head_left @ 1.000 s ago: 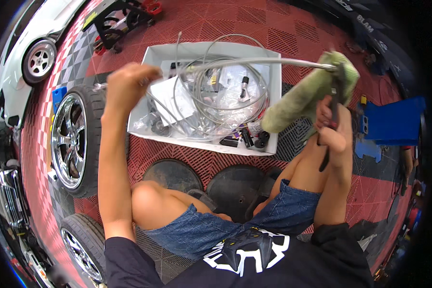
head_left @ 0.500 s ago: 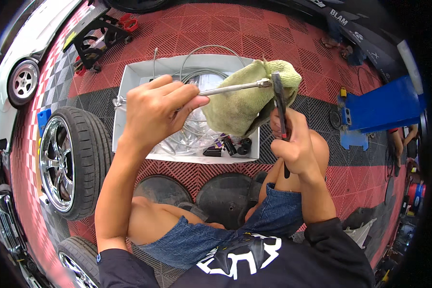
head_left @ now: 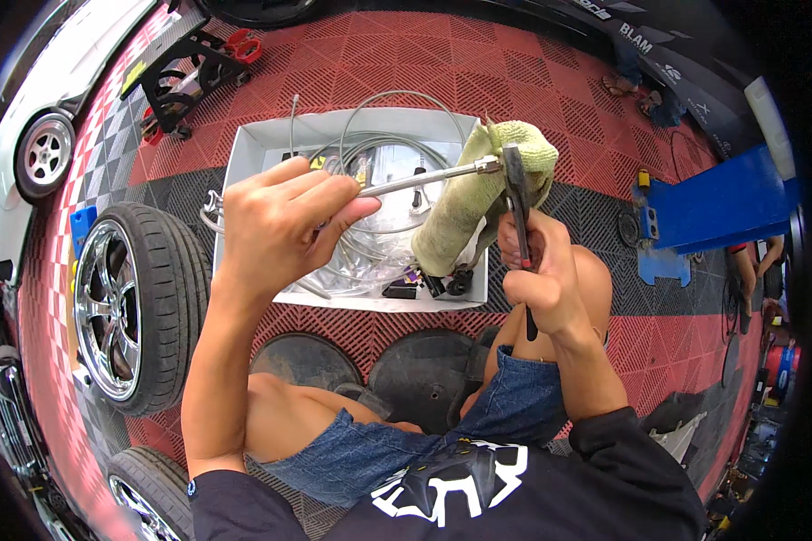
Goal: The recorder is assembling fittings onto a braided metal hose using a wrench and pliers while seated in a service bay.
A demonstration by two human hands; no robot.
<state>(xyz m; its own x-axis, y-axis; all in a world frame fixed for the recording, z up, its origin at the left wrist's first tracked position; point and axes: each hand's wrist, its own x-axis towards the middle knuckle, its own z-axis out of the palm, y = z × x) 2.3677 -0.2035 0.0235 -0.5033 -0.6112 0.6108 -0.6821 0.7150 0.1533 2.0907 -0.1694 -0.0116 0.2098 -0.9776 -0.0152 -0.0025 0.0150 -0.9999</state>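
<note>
My left hand (head_left: 284,221) is closed around a silver-grey braided hose (head_left: 415,180), which points to the right. The metal fitting (head_left: 487,165) on its end meets or nearly touches the head of a dark hand tool (head_left: 516,194) with a black and red handle. My right hand (head_left: 543,275) grips that tool upright; its exact kind is hard to make out. A dirty light-green cloth (head_left: 456,221) hangs behind the tool, beside my right fingers; whether they also hold it is hidden. Below both hands stands a white box (head_left: 379,303) with coiled grey hose (head_left: 379,140) and clear plastic bags.
A chrome wheel with a tyre (head_left: 167,307) stands at my left, with another tyre (head_left: 149,487) nearer me. A black stand (head_left: 176,81) is at the far left, a blue metal piece (head_left: 713,203) at the right. A person's feet (head_left: 636,95) show at the far right.
The cloth has swung right and hangs narrower, uncovering more of the box's contents. My left hand has shifted slightly left and down with the hose; the tool has moved slightly left.
</note>
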